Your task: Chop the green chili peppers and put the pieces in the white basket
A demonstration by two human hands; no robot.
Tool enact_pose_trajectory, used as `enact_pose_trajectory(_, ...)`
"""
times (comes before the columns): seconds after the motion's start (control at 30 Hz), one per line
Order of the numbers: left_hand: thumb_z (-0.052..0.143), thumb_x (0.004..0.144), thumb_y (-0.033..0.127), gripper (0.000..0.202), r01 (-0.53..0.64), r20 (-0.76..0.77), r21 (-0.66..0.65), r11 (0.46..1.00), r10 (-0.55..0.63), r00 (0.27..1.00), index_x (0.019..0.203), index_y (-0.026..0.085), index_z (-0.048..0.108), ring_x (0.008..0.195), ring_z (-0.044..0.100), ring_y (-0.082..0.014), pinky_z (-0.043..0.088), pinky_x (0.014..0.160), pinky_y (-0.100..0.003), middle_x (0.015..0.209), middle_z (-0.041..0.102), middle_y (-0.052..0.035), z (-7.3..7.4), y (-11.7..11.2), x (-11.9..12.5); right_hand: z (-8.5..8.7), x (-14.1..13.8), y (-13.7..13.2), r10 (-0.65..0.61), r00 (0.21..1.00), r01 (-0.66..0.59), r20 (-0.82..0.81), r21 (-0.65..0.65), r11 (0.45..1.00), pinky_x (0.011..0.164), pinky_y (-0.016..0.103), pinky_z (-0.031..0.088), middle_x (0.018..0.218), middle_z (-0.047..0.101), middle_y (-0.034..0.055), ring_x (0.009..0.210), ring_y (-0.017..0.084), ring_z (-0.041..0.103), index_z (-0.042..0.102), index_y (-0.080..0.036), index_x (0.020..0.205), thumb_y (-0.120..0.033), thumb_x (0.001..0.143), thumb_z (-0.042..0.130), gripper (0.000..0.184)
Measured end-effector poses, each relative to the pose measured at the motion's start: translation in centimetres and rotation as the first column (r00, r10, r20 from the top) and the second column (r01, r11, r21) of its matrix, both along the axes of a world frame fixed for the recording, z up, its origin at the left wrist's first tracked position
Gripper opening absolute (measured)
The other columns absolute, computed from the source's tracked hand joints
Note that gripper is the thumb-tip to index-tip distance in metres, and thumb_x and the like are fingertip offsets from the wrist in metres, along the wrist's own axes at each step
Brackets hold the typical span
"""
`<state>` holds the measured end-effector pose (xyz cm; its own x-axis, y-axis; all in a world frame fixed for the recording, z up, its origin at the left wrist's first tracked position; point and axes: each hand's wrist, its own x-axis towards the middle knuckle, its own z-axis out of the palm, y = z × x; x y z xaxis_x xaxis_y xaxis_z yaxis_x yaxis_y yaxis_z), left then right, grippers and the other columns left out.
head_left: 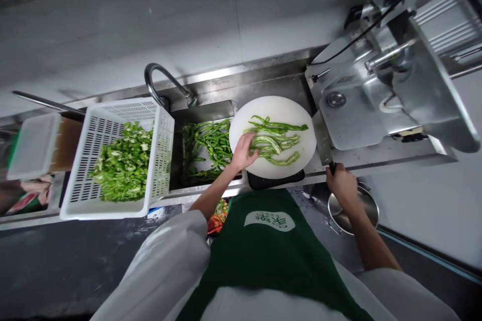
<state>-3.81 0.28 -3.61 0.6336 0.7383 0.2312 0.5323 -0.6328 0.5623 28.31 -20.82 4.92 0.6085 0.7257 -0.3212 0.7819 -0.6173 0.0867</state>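
Long green peppers (276,138) lie side by side on a round white cutting board (241,120). My left hand (244,151) is at the left end of this bunch, its fingers and thumb curved round the pepper ends. Off the board's right side, my right hand (342,183) is wrapped round the black handle of a kitchen knife (324,144). The wide metal blade points away from me over the steel counter. More whole green peppers (211,148) fill the sink basin to the left of the board.
A white perforated basket (160,160) of chopped green peppers (122,170) stands left of the sink, beside a curved faucet (165,77). A metal slicing machine (361,105) occupies the right. Below the counter are a steel pot (371,210) and chopped red peppers (217,220).
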Motion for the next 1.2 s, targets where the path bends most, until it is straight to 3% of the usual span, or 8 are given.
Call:
enact_pose_trajectory(0.13,0.079,0.073,0.075,0.131,0.434,-0.419,-0.064,0.899,-0.419,0.806,0.171,0.015,0.017,0.163,0.004,-0.0444,0.010,0.130,-0.062,0.176,0.004,-0.0234,1.7,3.8,3.6,-0.5,-2.6,1.6,0.014,1.000,-0.014,-0.014,-0.048,0.999,0.077,0.036,0.050,0.096,0.076,0.0235,0.090,0.033,0.076,0.058,-0.006,0.122,-0.035,0.109,0.042,0.036)
enact_pose_trajectory(0.3,0.082,0.070,0.075,0.137,0.481,-0.591,0.015,0.877,-0.380,0.711,0.172,0.014,0.012,0.162,-0.005,-0.0475,0.001,0.128,-0.065,0.175,-0.006,-0.0238,1.1,5.9,7.3,0.0,-5.6,1.7,0.090,0.982,-0.098,-0.169,-0.039,0.994,0.079,0.032,0.048,0.104,0.076,0.0198,0.095,0.029,0.076,0.056,-0.012,0.117,-0.035,0.110,0.041,0.029)
enact_pose_trajectory(0.47,0.076,0.075,0.076,0.130,0.484,-0.597,-0.045,0.874,-0.412,0.688,0.171,0.014,0.015,0.161,0.009,-0.0483,0.002,0.127,-0.068,0.175,0.015,-0.0236,0.8,8.2,9.9,0.1,-5.3,1.1,-0.007,0.987,0.001,-0.160,-0.035,0.999,0.076,0.033,0.045,0.105,0.076,0.0204,0.095,0.030,0.076,0.055,-0.012,0.119,-0.035,0.110,0.042,0.028)
enact_pose_trajectory(0.6,0.070,0.083,0.073,0.117,0.348,-0.545,-0.053,0.936,-0.319,0.776,0.170,0.012,0.021,0.152,0.031,-0.0481,0.007,0.127,-0.067,0.163,0.038,-0.0264,0.6,7.3,10.6,0.0,-5.3,1.1,-0.090,0.987,0.083,-0.134,-0.055,0.995,0.074,0.034,0.045,0.102,0.077,0.0218,0.094,0.031,0.076,0.056,-0.010,0.120,-0.035,0.110,0.040,0.031)
enact_pose_trajectory(0.7,0.070,0.084,0.073,0.116,0.258,-0.514,-0.059,0.964,-0.251,0.820,0.170,0.012,0.023,0.150,0.032,-0.0495,0.012,0.125,-0.067,0.161,0.038,-0.0273,0.8,6.0,10.1,0.2,-5.6,1.1,-0.062,0.984,0.053,-0.167,-0.055,0.997,0.075,0.033,0.045,0.104,0.077,0.0205,0.096,0.031,0.076,0.056,-0.011,0.120,-0.036,0.110,0.041,0.031)
enact_pose_trajectory(0.8,0.069,0.088,0.069,0.102,0.311,-0.425,-0.074,0.948,-0.312,0.850,0.168,0.018,0.031,0.154,0.026,-0.0463,0.019,0.125,-0.062,0.165,0.033,-0.0227,1.4,5.9,8.9,0.2,-5.1,1.0,-0.017,0.980,0.007,-0.199,-0.047,0.999,0.075,0.033,0.045,0.105,0.077,0.0186,0.095,0.031,0.076,0.057,-0.013,0.121,-0.038,0.109,0.043,0.030)
enact_pose_trajectory(0.93,0.059,0.101,0.043,0.063,0.367,-0.403,-0.087,0.926,-0.369,0.838,0.159,0.022,0.046,0.140,0.047,-0.0364,0.030,0.122,-0.054,0.149,0.052,-0.0171,2.0,7.4,8.2,-0.1,-4.2,1.4,-0.016,0.986,0.007,-0.163,-0.055,0.998,0.074,0.033,0.043,0.103,0.077,0.0195,0.095,0.031,0.075,0.057,-0.012,0.121,-0.037,0.109,0.043,0.031)
enact_pose_trajectory(1.2,0.046,0.106,0.031,0.045,0.273,-0.443,-0.098,0.957,-0.288,0.849,0.147,0.020,0.060,0.126,0.058,-0.0300,0.046,0.112,-0.045,0.130,0.065,-0.0140,1.1,6.6,11.3,-0.4,-5.0,2.0,0.045,0.975,-0.054,-0.216,-0.032,0.998,0.072,0.032,0.040,0.102,0.077,0.0186,0.093,0.030,0.075,0.058,-0.012,0.119,-0.036,0.109,0.044,0.029)
